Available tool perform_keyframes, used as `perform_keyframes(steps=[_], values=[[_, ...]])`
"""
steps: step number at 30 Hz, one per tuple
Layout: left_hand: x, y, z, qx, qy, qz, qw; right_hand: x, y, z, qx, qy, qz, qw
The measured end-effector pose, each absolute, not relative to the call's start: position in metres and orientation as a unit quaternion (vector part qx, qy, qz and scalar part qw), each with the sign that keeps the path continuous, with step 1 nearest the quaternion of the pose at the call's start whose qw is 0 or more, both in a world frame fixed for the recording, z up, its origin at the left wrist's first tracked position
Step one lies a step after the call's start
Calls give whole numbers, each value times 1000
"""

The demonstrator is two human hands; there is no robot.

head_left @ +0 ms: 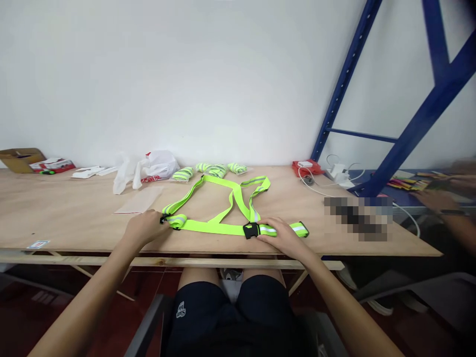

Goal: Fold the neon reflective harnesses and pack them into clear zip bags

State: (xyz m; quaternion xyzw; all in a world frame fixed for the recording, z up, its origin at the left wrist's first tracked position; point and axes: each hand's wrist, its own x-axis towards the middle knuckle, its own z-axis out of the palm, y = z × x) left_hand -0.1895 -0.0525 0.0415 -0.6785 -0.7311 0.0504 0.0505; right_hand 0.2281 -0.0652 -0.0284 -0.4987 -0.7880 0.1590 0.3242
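Note:
A neon-yellow reflective harness (pixel 211 228) with silver stripes lies spread on the table in front of me, its straps forming open loops. My left hand (pixel 147 229) is closed at its left end, with the fingers on a small black buckle (pixel 164 217) beside a folded bit of strap. Over the right part of the waist strap lies my right hand (pixel 282 237), its fingers closed on the band just beside a black side-release buckle (pixel 251 230). Past this hand, the strap's looped end (pixel 299 228) sticks out to the right.
Several bagged reflective bundles (pixel 216 170) lie behind the harness. Left of them are a white plastic bag (pixel 159 166), a clear flat bag (pixel 139 201) and a cardboard box (pixel 21 161). A blue metal frame (pixel 405 134) rises at right, near cables and another person's arm (pixel 455 218).

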Motion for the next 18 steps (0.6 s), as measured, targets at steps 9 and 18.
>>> perform_keyframes(steps=[9,18], values=[[-225,-44,28,-672,-735,-83,30,229,-64,-29,-496,-785,173,327],[-300,-44,45,-468,-756,-392,-237,233,-61,-29,-484,-793,178,325]])
